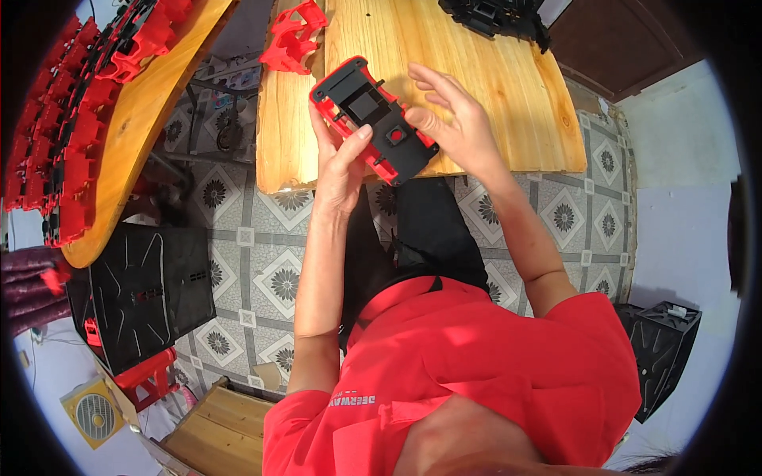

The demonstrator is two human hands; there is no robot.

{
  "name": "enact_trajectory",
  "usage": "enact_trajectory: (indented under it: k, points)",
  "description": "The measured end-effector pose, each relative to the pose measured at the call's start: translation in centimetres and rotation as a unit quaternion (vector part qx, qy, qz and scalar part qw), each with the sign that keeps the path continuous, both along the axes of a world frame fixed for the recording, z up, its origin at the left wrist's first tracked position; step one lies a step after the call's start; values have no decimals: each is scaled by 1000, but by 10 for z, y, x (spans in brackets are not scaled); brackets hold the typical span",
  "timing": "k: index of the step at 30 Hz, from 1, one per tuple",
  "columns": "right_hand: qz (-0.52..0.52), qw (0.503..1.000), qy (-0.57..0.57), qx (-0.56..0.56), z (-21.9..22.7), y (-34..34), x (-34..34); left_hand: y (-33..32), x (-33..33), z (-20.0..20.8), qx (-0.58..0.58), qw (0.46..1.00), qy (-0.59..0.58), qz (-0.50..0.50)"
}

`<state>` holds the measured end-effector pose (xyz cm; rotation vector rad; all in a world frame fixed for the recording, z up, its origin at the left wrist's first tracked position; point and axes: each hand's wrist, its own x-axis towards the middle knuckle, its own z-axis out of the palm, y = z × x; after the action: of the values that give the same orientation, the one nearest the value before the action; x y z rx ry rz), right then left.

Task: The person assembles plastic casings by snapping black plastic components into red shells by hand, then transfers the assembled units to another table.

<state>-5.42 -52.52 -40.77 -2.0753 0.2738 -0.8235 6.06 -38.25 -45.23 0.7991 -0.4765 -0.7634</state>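
A black plastic panel set in a red plastic frame [407,155] is held tilted above the near edge of the wooden table [508,103]. My left hand [341,163] grips its left side, the thumb lying on the black face and the fingers behind it. At its right side is my right hand [456,119], fingers stretched out and spread; whether the thumb touches the red edge I cannot tell. A loose red plastic frame [294,40] lies on the table just beyond my left hand.
Black plastic parts [500,20] lie at the table's far right. Rows of red and black parts [79,143] are stacked on a wooden surface [147,119] at the left. A black crate [155,293] stands below it. Another black crate [663,349] is by the right wall.
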Motion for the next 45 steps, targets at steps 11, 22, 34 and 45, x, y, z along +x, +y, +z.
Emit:
enact_trajectory:
  k: [11, 22, 34, 45]
  points:
    - [248, 929, -43, 270, -13, 13, 8, 29, -3, 54, 86, 881, -278, 372]
    - [144, 929, 22, 341, -25, 28, 2, 152, 328, 150, 6, 893, 25, 449]
    - [119, 870, -85, 471, -94, -39, 237, -26, 91, 93, 138, 730, -383, 549]
    - [-88, 992, -60, -65, -22, -115, 90, -9, 83, -15, 59, 995, 56, 59]
